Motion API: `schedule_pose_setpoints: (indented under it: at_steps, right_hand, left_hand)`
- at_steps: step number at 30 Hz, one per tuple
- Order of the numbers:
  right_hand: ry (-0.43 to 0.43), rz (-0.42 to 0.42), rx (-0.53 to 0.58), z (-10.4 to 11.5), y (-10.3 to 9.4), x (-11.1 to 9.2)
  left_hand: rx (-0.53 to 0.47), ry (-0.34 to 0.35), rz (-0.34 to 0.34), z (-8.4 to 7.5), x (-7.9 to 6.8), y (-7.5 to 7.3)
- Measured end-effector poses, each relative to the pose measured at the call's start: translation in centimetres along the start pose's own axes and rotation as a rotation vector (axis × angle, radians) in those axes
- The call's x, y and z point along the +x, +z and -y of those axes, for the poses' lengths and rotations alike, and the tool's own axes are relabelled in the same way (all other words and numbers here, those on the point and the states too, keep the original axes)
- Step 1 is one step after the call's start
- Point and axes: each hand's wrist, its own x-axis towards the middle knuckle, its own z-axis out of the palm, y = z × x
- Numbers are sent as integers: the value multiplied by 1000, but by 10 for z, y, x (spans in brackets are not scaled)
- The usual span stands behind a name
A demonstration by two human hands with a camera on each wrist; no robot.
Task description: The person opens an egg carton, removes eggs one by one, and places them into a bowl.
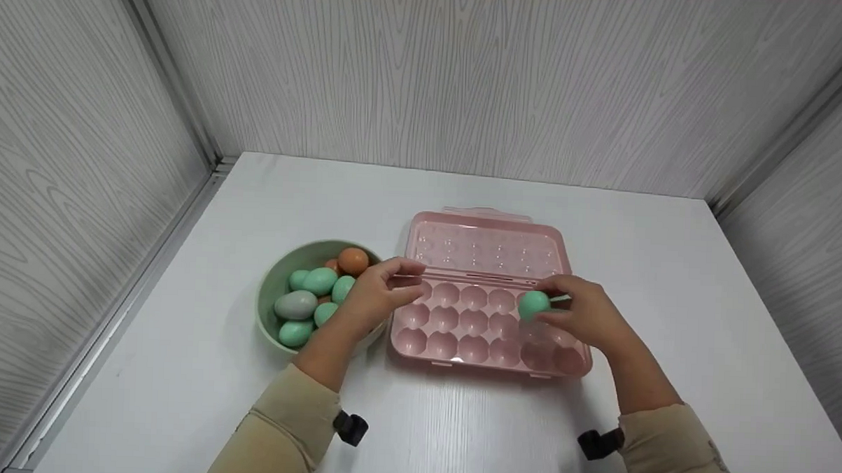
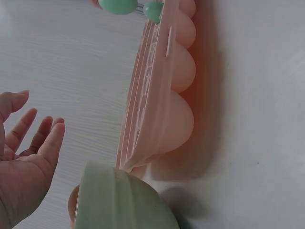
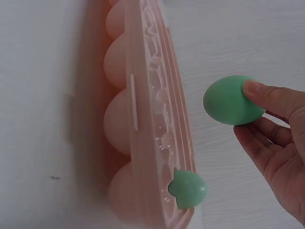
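Observation:
My right hand (image 1: 586,316) pinches a green egg (image 3: 231,100) between thumb and fingers, above the right half of a pink egg carton (image 1: 490,368). A second green egg (image 3: 190,189) sits in the carton at its right end, mostly hidden behind the hand in the head view. My left hand (image 1: 380,294) is over the carton's left edge, fingers apart and holding nothing. Beneath and beside that arm stands a pale green bowl (image 1: 268,287) with several green eggs (image 1: 320,281), a greyish egg (image 1: 296,305) and brown eggs (image 1: 353,261).
The carton's lid (image 1: 487,246) lies folded back, away from me. Carton and bowl stand close together on a white table (image 1: 442,433). Pale wood-grain panels (image 1: 468,77) enclose the table at the back and sides.

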Motion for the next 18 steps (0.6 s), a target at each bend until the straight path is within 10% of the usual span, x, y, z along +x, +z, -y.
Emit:
schedule_pose_setpoints:
  at_steps: [18]
  right_hand:
    - [-74,80,58,63,27,29]
  left_hand:
    - [56,98,197,-12,3,38]
